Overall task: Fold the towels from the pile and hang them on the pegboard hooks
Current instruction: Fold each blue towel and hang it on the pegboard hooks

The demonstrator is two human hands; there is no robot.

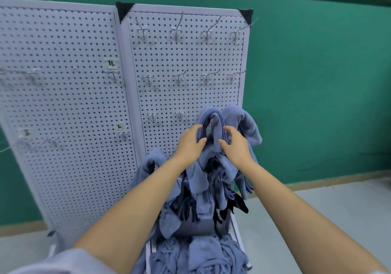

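Both hands hold one blue towel (209, 115) up at 5 o'clock on the pegboard (186, 62), above the pile (201, 252) at 6 o'clock. The left hand (191, 141) curls its fingers round the folded edge, and the right hand (234, 145) pinches the other side. It should help to keep the edges even, then slip the fold over a free hook (179, 115) at 10 o'clock from the hands. The small white labels (112, 63) have hand-drawn marks, too blurry to read.

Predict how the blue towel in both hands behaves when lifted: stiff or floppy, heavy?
Probably floppy: the towel bends in a tight arch above the left hand and right hand and droops below them. Likely light: its folded edges look thin. It may drag neighbours, since its lower part runs into the pile.
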